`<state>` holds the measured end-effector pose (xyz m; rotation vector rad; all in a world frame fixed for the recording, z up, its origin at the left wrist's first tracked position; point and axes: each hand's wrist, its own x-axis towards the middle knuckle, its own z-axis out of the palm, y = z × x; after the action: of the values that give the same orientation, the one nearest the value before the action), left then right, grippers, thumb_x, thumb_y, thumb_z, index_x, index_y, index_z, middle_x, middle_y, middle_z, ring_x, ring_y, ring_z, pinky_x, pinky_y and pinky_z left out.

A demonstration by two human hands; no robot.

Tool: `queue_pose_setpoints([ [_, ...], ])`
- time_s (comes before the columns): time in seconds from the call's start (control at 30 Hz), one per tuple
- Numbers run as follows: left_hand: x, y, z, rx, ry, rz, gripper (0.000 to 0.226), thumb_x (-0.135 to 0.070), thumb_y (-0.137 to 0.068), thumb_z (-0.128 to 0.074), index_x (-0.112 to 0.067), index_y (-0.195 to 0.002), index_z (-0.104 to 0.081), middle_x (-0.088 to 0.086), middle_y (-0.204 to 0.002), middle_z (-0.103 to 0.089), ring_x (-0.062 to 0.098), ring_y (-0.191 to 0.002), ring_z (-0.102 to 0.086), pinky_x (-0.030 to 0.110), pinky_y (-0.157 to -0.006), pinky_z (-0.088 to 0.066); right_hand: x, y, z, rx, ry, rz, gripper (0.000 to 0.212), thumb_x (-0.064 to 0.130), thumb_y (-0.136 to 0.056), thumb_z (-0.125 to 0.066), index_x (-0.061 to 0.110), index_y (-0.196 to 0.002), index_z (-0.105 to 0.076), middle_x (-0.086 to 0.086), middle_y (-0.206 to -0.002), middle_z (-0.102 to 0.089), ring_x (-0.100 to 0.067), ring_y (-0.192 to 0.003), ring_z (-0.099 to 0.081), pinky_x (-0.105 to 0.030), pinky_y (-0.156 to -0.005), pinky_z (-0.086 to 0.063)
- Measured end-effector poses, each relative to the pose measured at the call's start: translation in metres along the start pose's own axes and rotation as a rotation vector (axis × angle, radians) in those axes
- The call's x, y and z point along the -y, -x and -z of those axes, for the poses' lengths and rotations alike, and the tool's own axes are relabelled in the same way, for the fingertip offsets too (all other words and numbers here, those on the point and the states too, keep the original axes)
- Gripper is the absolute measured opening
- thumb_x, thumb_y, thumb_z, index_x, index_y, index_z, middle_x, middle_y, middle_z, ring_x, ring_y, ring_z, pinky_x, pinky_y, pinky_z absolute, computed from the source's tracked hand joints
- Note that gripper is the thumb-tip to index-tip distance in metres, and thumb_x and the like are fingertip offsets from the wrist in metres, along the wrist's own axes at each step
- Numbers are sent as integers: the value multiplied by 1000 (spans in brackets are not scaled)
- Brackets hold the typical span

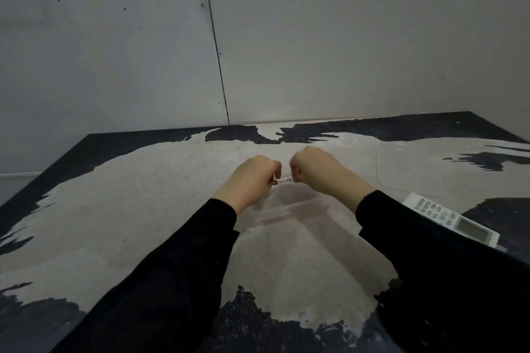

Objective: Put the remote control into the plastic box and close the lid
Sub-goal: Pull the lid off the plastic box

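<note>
Both hands, left hand point(252, 178) and right hand point(315, 169), pinch a small chain point(284, 180); the white remote control point(450, 216) looks light, stiff; grip its long sides.

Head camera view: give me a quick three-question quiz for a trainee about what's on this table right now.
1. True or false: the remote control already lies inside the plastic box.
2. What do the left hand and right hand hold between them? A) small chain B) pen C) battery
3. Fill in: the remote control lies on the table, beside the person's ____ sleeve.
Key: 1 false; 2 A; 3 right.
</note>
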<state>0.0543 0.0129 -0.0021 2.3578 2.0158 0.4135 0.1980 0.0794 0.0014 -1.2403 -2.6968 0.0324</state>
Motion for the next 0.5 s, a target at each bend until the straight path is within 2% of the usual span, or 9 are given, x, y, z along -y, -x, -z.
queue_pose_setpoints([
  [0.07, -1, -5, -4, 47, -115, 2, 19, -4, -82, -53, -10, -97, -64, 14, -100, -66, 34, -93, -61, 36, -70, -46, 4, -8, -5, 28, 126, 13, 11, 4, -78, -63, 8, -86, -69, -19, -98, -64, -37, -87, -63, -33, -62, -40],
  [0.17, -3, -8, -6, 72, -210, 12, 14, -3, -80, -53, -7, -89, -62, 18, -99, -62, 37, -89, -60, 34, -63, -36, 8, -14, -13, 40, 233, 31, 12, 1, -79, -61, 2, -90, -66, -21, -99, -63, -38, -90, -63, -34, -61, -39],
  [0.23, -5, -11, -6, 66, -243, 19, 15, -2, -82, -52, -6, -92, -63, 19, -101, -62, 37, -91, -61, 35, -64, -37, 6, -14, -15, 33, 229, 37, 14, 1, -82, -57, 1, -93, -65, -22, -101, -62, -39, -93, -63, -37, -64, -43],
  [0.33, -5, -11, -6, 41, -241, 23, 25, -5, -85, -48, -9, -103, -65, 17, -107, -64, 36, -99, -61, 38, -74, -45, 2, -2, -7, 36, 91, 26, 24, 19, -88, -59, 9, -109, -65, -19, -111, -62, -37, -101, -60, -39, -79, -49],
  [0.4, -8, -7, -3, -19, -174, -1, 23, -14, -88, -48, -13, -104, -65, 12, -108, -67, 33, -102, -60, 39, -80, -46, -7, 15, 5, -46, -28, -11, 27, 26, -88, -57, 15, -112, -64, -14, -110, -65, -33, -104, -59, -39, -84, -49],
  [0.5, -21, 2, 4, -151, 0, -51, 20, -27, -89, -51, -19, -101, -65, 3, -102, -70, 25, -98, -61, 36, -83, -43, -39, 56, 22, -190, -71, -141, 28, 33, -87, -57, 18, -110, -60, -9, -106, -65, -30, -102, -58, -38, -81, -48],
])
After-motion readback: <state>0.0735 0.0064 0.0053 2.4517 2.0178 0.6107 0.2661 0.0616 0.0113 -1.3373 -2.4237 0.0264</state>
